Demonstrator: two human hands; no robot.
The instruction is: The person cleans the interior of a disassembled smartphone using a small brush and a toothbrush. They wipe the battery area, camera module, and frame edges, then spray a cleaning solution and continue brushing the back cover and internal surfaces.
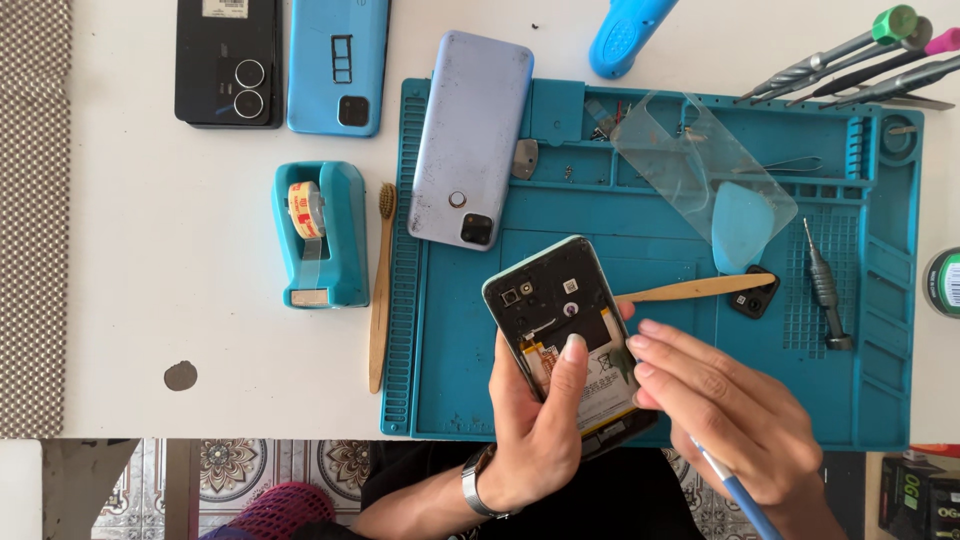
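The left hand (540, 430) grips an opened phone (565, 335), back cover off, above a teal work mat (650, 400). The right hand (735, 420) pinches a blue-handled tool (740, 495), fingertips touching the phone's edge. Beyond lie a wooden-handled brush (700, 289), a lilac back cover (470, 135) and a tape dispenser (320, 235) on the white bench (160, 250).

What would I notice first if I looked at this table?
First, the opened phone with its insides showing, held up in the left hand near the front of the teal work mat, while the right hand touches its edge and holds a blue-handled tool. Next, the lilac back cover lying across the mat's top left corner. Left of the mat sits a teal tape dispenser.
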